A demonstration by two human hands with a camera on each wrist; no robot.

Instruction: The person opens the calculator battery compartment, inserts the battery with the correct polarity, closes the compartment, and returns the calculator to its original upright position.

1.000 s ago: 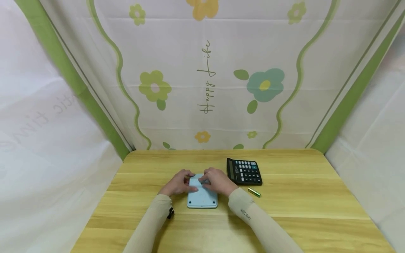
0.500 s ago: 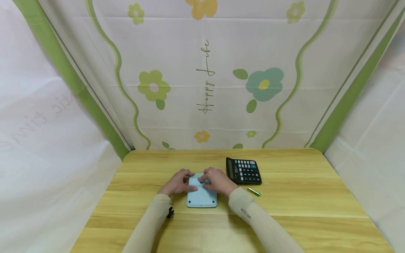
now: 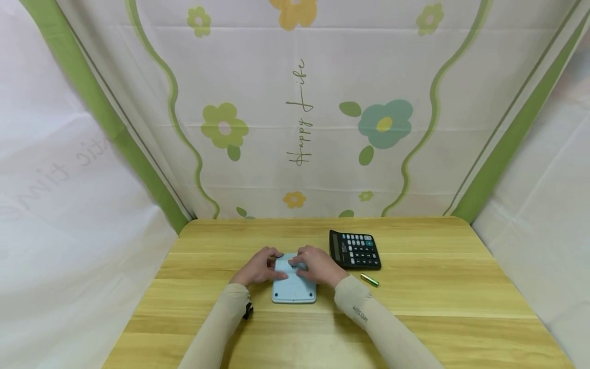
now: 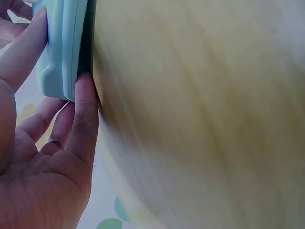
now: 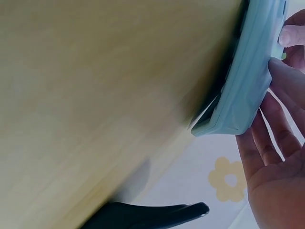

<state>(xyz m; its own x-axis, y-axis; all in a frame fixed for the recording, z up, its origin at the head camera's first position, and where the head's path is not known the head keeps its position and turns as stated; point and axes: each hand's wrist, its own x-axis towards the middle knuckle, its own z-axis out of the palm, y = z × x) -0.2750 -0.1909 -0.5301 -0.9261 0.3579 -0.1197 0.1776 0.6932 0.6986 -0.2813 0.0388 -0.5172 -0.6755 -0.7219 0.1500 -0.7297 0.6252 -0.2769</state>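
Observation:
A light-blue calculator [image 3: 294, 290] lies on the table with its back, which has small dark feet, turned up. My left hand [image 3: 259, 267] grips its left side, thumb across the back and fingers at the far corner [image 4: 56, 88]. My right hand [image 3: 319, 263] holds the right side, fingers curled over the upper back near a small dark opening. In the right wrist view, my right thumb [image 5: 281, 76] presses the back and other fingertips touch the far end. A small green bit [image 5: 284, 56] shows beside the thumb; what it is stays mostly hidden.
A black calculator [image 3: 357, 251] lies keys up to the right, just beyond my right hand. One green and gold battery [image 3: 370, 280] lies in front of it on the wooden table [image 3: 438, 307]. A flowered cloth [image 3: 258, 169] hangs behind the table's far edge.

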